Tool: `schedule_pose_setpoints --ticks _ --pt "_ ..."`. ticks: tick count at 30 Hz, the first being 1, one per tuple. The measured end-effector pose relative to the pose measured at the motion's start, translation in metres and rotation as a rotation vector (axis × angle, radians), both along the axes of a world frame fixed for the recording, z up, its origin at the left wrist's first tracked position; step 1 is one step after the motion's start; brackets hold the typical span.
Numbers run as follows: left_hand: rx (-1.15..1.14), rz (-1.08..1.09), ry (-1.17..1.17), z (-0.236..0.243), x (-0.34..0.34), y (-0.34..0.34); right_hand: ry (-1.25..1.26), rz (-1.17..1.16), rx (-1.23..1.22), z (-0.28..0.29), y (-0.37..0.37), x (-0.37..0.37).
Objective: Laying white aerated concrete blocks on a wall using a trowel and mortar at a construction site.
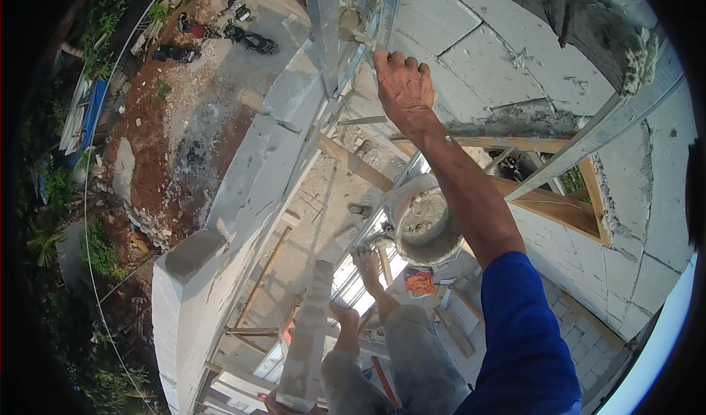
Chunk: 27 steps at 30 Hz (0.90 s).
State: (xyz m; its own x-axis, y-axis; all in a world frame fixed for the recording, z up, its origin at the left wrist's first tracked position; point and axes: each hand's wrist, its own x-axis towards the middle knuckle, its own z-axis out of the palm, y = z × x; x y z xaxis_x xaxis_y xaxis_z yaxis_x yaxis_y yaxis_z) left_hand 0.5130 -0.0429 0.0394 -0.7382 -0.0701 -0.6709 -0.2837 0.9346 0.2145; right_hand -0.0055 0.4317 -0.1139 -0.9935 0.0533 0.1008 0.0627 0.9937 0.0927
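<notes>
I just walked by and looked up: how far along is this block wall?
Done: many courses of pale grey blocks stand on the right, joints filled, and a wall of the same blocks runs below. In hand: the right hand grips a grey metal scaffold bar; a grey bucket of wet mortar waits by the knees. Left: the wall's top edge is bare, and a wooden-framed opening is unfilled. The left hand is barely visible.
</notes>
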Motion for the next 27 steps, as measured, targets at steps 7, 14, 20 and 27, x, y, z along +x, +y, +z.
schedule_pose_setpoints --ticks 7,14,20,27 --pt "0.069 0.097 0.22 0.003 0.014 -0.004 0.053 -0.027 -0.066 0.001 -0.005 0.003" --pt "0.03 0.396 0.11 0.026 -0.05 0.036 -0.081 -0.108 -0.146 0.012 0.013 0.049" --pt "0.082 0.164 0.337 0.026 -0.043 0.033 -0.226 -0.368 -0.769 0.016 0.036 0.223" --pt "-0.031 0.117 0.256 0.021 -0.036 0.021 -0.558 -0.581 -0.368 -0.035 0.043 0.417"
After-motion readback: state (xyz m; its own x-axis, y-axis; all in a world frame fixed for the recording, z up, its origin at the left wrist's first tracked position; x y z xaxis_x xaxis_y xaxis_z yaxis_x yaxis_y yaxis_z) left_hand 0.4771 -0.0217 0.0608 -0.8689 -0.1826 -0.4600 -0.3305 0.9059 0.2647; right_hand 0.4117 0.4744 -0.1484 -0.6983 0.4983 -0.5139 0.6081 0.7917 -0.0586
